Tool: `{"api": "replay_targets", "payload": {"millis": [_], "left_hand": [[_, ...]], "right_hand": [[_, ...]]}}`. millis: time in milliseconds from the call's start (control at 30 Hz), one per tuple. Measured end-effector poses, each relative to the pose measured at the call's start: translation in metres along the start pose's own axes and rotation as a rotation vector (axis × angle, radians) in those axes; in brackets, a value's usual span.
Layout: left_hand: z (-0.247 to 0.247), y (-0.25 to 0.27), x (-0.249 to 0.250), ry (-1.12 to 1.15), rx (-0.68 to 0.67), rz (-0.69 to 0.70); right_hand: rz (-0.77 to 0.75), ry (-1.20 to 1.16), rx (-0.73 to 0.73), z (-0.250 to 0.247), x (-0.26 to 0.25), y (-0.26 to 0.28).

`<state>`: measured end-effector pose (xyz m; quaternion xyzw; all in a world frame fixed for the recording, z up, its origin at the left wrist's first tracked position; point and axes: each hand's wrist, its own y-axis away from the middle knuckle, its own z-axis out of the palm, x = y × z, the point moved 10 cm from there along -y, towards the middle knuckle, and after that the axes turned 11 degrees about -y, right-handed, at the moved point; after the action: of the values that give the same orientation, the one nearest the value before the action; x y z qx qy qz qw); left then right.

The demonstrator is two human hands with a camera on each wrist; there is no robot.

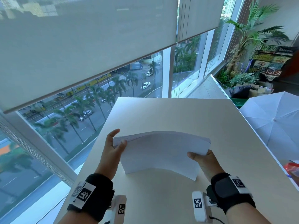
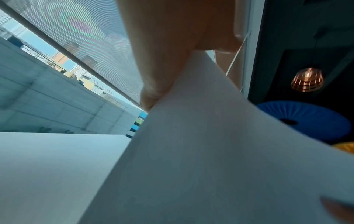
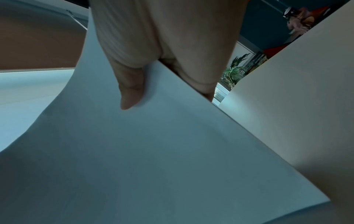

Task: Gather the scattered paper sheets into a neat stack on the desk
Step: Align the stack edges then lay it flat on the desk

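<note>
left hand [image 1: 113, 147] pinches stack [image 1: 161, 152] | right hand [image 1: 203, 160] pinches opposite edge | sheets white, smooth, bowed, upright on matte desk [image 1: 210, 120]

- The paper sheets [image 1: 161, 152] are plain white and gathered into one stack, held on edge over the desk [image 1: 194, 113].
- The stack bows: its middle arches away from the person while both side edges come nearer.
- Its lower edge meets the desk in a curved line, and the top edges fan slightly at the upper left corner.
- The left hand [image 1: 113, 147] pinches the left edge and the right hand [image 1: 202, 159] the right edge, thumbs on the near face.
</note>
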<state>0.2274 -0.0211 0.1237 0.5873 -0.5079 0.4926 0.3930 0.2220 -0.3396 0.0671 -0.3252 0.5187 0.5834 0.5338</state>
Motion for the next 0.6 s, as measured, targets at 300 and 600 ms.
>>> {"api": "replay_targets", "payload": {"millis": [300, 600], "left_hand": [[0.016, 0.021, -0.103, -0.375, 0.080, -0.251], [0.029, 0.014, -0.129, -0.417, 0.012, -0.329]], "right_hand": [[0.169, 0.337, 0.120, -0.029, 0.064, -0.002], [0.110, 0.521, 0.212, -0.046, 0.067, -0.006]]}}
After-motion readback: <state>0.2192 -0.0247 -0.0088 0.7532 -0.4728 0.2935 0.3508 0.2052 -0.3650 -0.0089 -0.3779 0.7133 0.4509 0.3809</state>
